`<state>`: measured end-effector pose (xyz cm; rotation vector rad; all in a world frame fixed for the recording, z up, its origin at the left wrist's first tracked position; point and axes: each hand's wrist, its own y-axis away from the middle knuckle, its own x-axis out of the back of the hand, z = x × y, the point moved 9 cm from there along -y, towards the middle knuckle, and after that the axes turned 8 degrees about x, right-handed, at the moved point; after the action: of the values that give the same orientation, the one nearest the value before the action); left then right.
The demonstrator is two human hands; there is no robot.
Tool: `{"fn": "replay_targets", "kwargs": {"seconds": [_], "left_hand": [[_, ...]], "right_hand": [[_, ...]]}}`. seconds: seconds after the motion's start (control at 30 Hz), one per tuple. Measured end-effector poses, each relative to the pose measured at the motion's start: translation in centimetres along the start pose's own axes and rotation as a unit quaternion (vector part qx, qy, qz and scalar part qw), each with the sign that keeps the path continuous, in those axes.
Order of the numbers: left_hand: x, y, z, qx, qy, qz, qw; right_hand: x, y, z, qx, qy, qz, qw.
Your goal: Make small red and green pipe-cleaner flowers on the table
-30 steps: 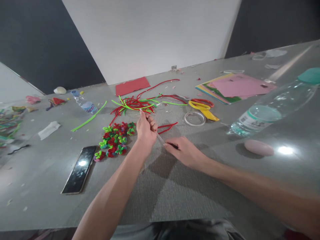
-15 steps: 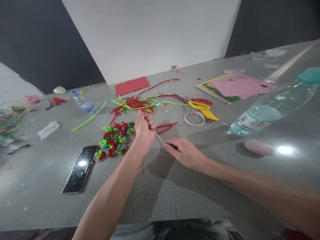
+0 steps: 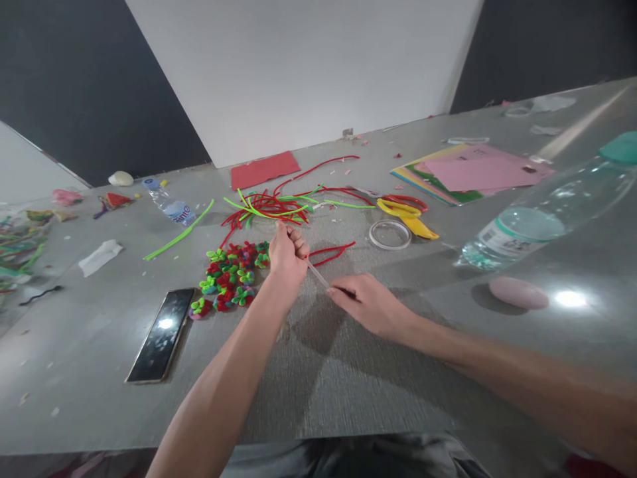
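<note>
Pale stick (image 3: 317,275) is strung between my two hands, just above the counter (image 3: 348,385), slanting from the left hand (image 3: 287,255) down to the right hand (image 3: 371,304). Left hand is balled into a fist around the upper end. Right hand lies low, fingertips pinched on the lower end, where something dark shows that I can't make out.

My take on doing this bit well: hold it taut, not bent. Let the fist be the anchor and do the fine work from the pinch, with both wrists low so nothing wobbles.

Just left of the fist sits a heap of little pipe-cleaner flowers (image 3: 229,275), so I'd mind that forearm. A red loop (image 3: 332,252) lies just beyond the stick. The tape ring (image 3: 390,234) and scissors (image 3: 408,216) are farther out beyond the right hand. The loose pipe cleaners (image 3: 269,204) are farthest, past the fist.
</note>
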<state>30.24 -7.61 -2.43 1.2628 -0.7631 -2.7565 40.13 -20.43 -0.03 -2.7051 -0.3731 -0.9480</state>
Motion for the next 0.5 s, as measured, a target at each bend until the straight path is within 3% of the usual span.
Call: {"fn": "replay_targets", "kwargs": {"seconds": [0.17, 0.5], "left_hand": [[-0.1, 0.2, -0.5, 0.014, -0.001, -0.013, 1.000], [-1.3, 2.2, -0.3, 0.029, -0.019, -0.094, 0.995]], "right_hand": [[0.1, 0.2, 0.2, -0.008, -0.014, 0.004, 1.000], [0.7, 0.5, 1.2, -0.037, -0.062, 0.031, 0.997]]}}
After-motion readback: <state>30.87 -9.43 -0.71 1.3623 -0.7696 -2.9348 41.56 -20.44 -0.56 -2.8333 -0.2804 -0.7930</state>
